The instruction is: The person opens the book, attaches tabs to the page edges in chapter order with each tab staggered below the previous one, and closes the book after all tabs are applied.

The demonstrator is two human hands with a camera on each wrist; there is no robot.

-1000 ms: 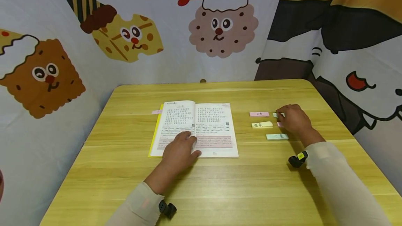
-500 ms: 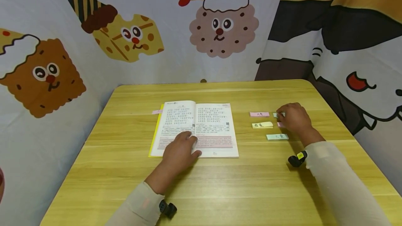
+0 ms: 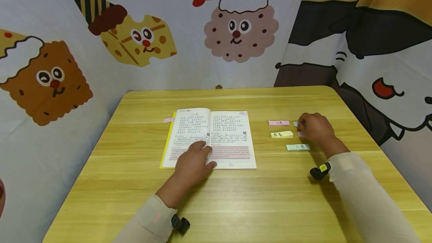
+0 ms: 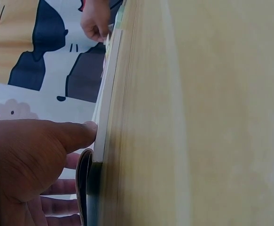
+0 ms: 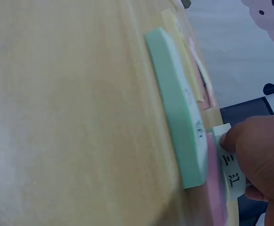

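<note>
An open book (image 3: 231, 126) with printed pages lies mid-table, a pink tab (image 3: 170, 120) jutting from its left edge. Across its lower pages rests my left hand (image 3: 193, 162), fingers spread and thumb pressing by the near edge. At the right of the table, my right hand (image 3: 316, 128) pinches a pale green sticky note (image 5: 234, 176) with handwriting; its fingers hide part of the note in the head view. Beside that note is a pink sticky pad (image 5: 215, 181), partly covered. Another green sticky pad (image 3: 298, 147) lies nearer me, below the right hand.
A pink sticky pad (image 3: 278, 123) and a yellow sticky pad (image 3: 281, 134), both handwritten, lie between the book and my right hand. The wooden table (image 3: 236, 205) backs onto a cartoon-printed cloth (image 3: 189, 74).
The right hand's fingers have shifted slightly over the small green sticky note, covering more of it. My left hand and the book stay where they were.
</note>
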